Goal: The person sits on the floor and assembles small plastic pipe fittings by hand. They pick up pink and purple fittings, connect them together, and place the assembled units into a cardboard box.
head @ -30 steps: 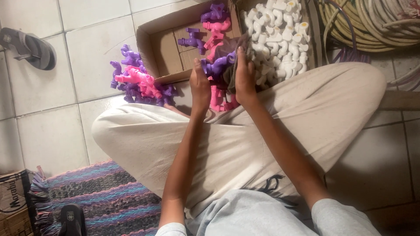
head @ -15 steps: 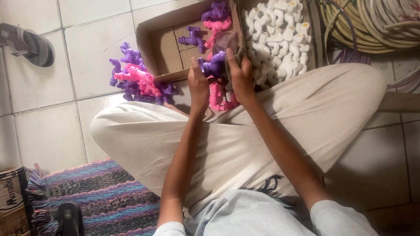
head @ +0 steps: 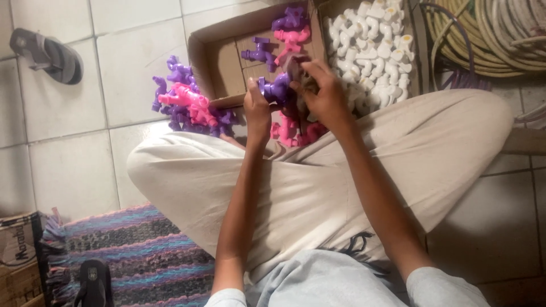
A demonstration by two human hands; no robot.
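The person sits cross-legged on the tiled floor point(head: 74, 165) with both hands out in front, over the knees. The left hand point(head: 257, 108) is closed around a purple plastic piece point(head: 277, 89), which looks like a small tap or pipe part, and holds it up above the lap. The right hand point(head: 323, 94) is curled over the other end of that piece, fingers bent and pinching something small and dark; what it is cannot be made out because that spot is blurry. The two hands are touching the same piece, so it seems the person is pushing or twisting a bit onto it. To do this well, the left hand should hold the purple piece firm, and the right hand should line up its bit straight before pressing, so nothing goes on crooked or slips out. Just past the hands is an open cardboard box point(head: 222, 54) with a few purple and pink pieces inside. Beside it a second box point(head: 415, 62) is full of white pieces point(head: 372, 40). A pile of purple and pink pieces point(head: 187, 102) lies on the floor near the left knee, and some pink pieces point(head: 287, 129) lie just under the hands.
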